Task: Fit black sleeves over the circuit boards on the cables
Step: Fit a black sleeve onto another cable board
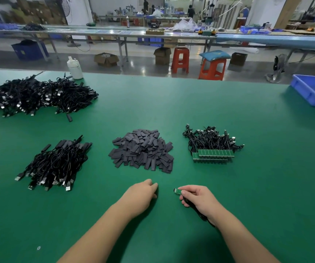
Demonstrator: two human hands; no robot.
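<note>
Right hand [196, 200] clenched around circuit board [178, 191]; left hand [143, 192] seemingly empty, released.

Sleeve pile [142, 149] lies between two cable bundles [55, 164] [212, 144].

Mat [247, 215]: showing matt green | sleeves [142, 149]: lying matt dark grey | bin [313, 90]: gleaming smooth blue plastic | plugs [67, 188]: glinting metal

Factory floor; long workbenches [115, 33]; cable piles [35, 95]; stools [180, 59].
</note>
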